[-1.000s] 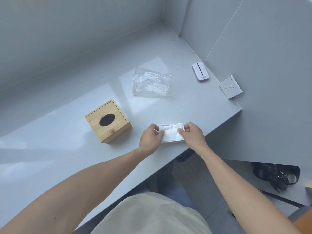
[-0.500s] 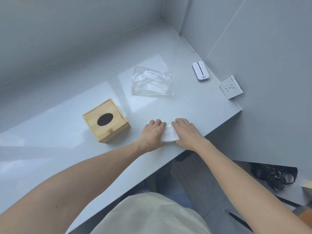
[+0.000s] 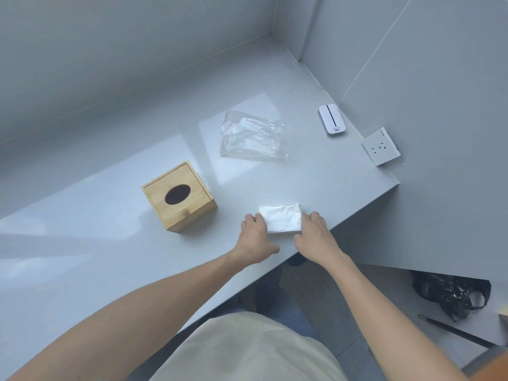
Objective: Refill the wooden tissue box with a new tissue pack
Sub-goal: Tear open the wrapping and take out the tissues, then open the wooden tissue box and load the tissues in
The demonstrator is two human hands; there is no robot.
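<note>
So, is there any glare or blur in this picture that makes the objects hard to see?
Head view: bright window reflections lie on the counter, one right under the plastic wrapper, so its edges wash out; the box, tissues and both hands are sharp; the wide lens bends the walls.

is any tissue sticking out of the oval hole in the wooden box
No, the oval hole in the square wooden tissue box is dark and bare.

The tissue box (image 3: pixel 178 197) is pale golden wood with a dark oval opening. The tissue pack (image 3: pixel 281 218) is plain white. The desk (image 3: pixel 110 243) is glossy light grey, the plastic wrapper (image 3: pixel 251 137) clear, the socket (image 3: pixel 380 146) white.
</note>
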